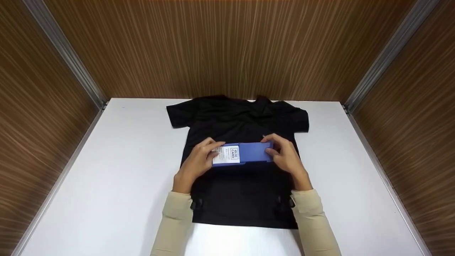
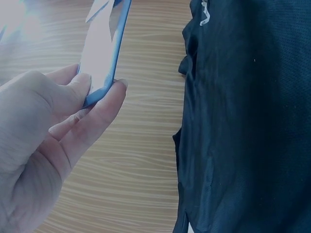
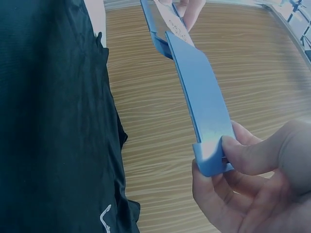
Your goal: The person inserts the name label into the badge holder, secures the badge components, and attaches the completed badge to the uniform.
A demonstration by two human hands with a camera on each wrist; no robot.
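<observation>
A blue sliding card holder (image 1: 253, 152) is held level between both hands above a black T-shirt (image 1: 241, 195). Its left part shows a white card (image 1: 233, 155) printed "ID/IC CARD". My left hand (image 1: 199, 160) pinches the left end, thumb on the card's face and fingers behind, as the left wrist view also shows. At the other end, my right hand (image 1: 285, 156) grips the plain blue part, its thumb (image 3: 243, 154) on the front. In the right wrist view the plain blue panel (image 3: 201, 92) extends out from the section with the card.
The T-shirt lies spread on a white table (image 1: 117, 170), its collar end near the back panel. A small white mark (image 3: 105, 218) shows on the shirt. Wood-grain panels (image 1: 227, 49) enclose the back and both sides, with metal strips (image 1: 391, 53) at the corners.
</observation>
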